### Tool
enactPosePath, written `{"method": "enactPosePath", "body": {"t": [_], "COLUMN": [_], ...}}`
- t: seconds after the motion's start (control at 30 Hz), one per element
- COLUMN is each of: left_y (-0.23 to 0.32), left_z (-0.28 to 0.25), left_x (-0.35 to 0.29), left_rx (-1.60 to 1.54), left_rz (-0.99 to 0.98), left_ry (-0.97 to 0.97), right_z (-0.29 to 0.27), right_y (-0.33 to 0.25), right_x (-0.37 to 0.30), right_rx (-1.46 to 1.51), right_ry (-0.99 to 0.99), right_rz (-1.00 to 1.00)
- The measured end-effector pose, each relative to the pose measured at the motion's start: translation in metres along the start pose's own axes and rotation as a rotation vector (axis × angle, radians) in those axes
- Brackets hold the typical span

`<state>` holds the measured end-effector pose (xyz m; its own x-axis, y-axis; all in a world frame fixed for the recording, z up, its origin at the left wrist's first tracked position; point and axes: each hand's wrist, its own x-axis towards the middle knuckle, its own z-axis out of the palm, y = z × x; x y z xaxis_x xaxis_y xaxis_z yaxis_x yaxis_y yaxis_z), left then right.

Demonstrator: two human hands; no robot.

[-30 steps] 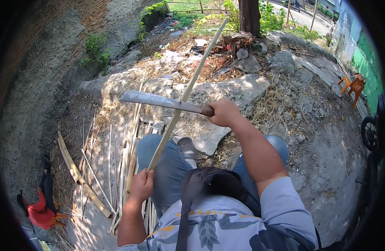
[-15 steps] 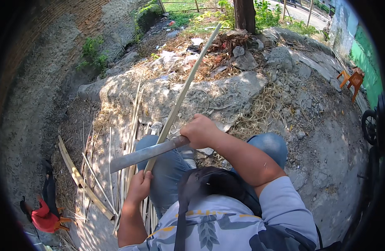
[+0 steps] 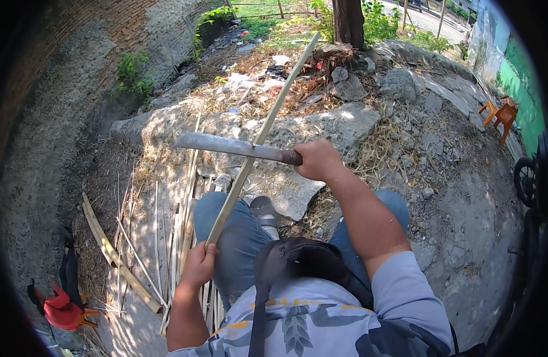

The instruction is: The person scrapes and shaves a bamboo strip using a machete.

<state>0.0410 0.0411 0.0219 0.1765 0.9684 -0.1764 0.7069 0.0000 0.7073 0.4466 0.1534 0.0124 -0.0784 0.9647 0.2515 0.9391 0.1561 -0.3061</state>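
My left hand is closed round the lower end of a long pale bamboo strip, beside my left knee. The strip slants up and away to the right, its far end near the tree trunk. My right hand grips the brown handle of a machete. Its broad grey blade points left and lies across the strip, roughly halfway along, apparently touching it. The fingers of my right hand are wrapped round the handle.
Several bamboo strips lie on the ground left of my legs, with split bamboo poles farther left. A person in red sits at the lower left. Ahead is a rough concrete slab. Orange chairs stand far right.
My right hand has moved the machete away from me along the strip, from near my left hand to about its middle. The left hand has stayed in place, still holding the strip.
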Motion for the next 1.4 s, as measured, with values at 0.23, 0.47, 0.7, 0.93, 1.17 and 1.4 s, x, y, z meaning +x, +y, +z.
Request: {"method": "enactPosePath", "body": {"t": [0.23, 0.47, 0.7, 0.93, 1.17, 1.4], "left_y": [0.003, 0.002, 0.013, 0.002, 0.0, 0.001], "left_z": [0.005, -0.001, -0.001, 0.001, 0.004, 0.002], "left_x": [0.002, -0.005, 0.0, -0.001, 0.001, -0.007], "left_rx": [0.02, 0.098, 0.128, 0.103, 0.042, 0.139], "left_rz": [0.012, 0.058, 0.056, 0.038, 0.005, 0.07], "left_ry": [0.011, 0.007, -0.02, -0.004, 0.016, -0.002], "right_z": [0.003, 0.001, 0.011, -0.004, 0.003, -0.01], "right_y": [-0.047, -0.041, 0.009, -0.004, -0.049, 0.007], "right_x": [-0.009, -0.006, -0.004, 0.001, -0.01, 0.002], "right_rx": [-0.02, -0.007, 0.049, -0.003, 0.012, -0.023], "right_ry": [-0.157, -0.05, -0.116, -0.14, -0.228, -0.063], "right_rz": [-0.301, -0.356, 0.109, 0.072, -0.308, -0.118]}}
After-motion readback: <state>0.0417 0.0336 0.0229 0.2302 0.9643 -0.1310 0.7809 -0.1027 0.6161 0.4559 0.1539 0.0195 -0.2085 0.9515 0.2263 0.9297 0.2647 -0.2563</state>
